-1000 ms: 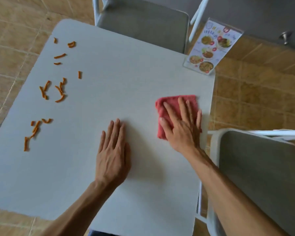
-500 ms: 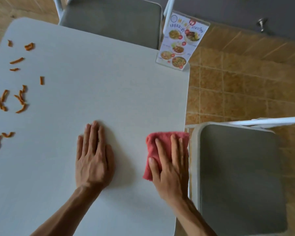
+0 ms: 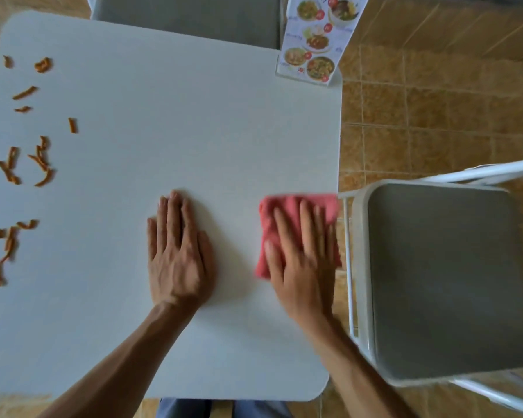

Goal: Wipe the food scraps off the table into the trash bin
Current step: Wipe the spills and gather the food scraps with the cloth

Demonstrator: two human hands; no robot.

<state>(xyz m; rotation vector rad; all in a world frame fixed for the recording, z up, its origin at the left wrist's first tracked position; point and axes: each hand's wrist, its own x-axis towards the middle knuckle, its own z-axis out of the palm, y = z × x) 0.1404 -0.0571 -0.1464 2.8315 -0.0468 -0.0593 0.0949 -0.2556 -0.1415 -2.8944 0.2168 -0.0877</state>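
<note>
Several orange food scraps [image 3: 40,164] lie scattered along the left side of the white table [image 3: 169,116]. A folded pink cloth [image 3: 284,206] sits at the table's right edge, and my right hand [image 3: 302,260] presses flat on it, fingers spread. My left hand [image 3: 178,251] rests flat on the bare tabletop a little to the left of the cloth, holding nothing. No trash bin is in view.
A laminated menu stand [image 3: 314,37] stands at the table's far right corner. One grey folding chair [image 3: 444,279] sits close to the right edge, another [image 3: 187,16] beyond the far edge. Tan floor tiles [image 3: 435,101] surround the table.
My right hand has dragged the pink cloth toward me along the right edge of the table. My left hand has stayed flat in place while the view shifted.
</note>
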